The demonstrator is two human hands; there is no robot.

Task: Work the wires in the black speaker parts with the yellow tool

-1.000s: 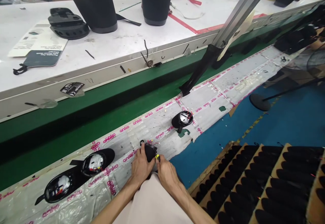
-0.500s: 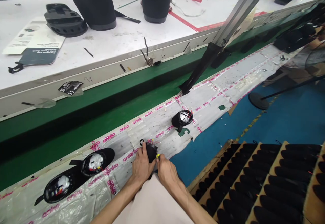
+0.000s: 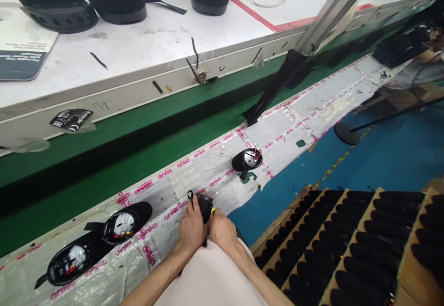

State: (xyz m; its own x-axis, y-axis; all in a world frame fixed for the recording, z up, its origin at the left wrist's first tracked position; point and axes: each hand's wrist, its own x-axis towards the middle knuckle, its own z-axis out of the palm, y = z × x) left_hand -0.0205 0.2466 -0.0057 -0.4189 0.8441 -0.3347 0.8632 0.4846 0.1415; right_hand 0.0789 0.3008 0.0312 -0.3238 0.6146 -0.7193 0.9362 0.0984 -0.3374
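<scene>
A round black shell (image 3: 120, 225) lay left of the small black part (image 3: 204, 205). The left hand (image 3: 192, 226) and the right hand (image 3: 222, 233) both pinched that part on the taped tabletop (image 3: 277, 132). A second shell (image 3: 248, 159) lay right of it.

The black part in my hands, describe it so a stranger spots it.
Below the green belt runs a white ledge with pink tape. At its near edge is the black part, between the left hand and right hand. Its three neighbours lie untouched, silver insides up.
</scene>
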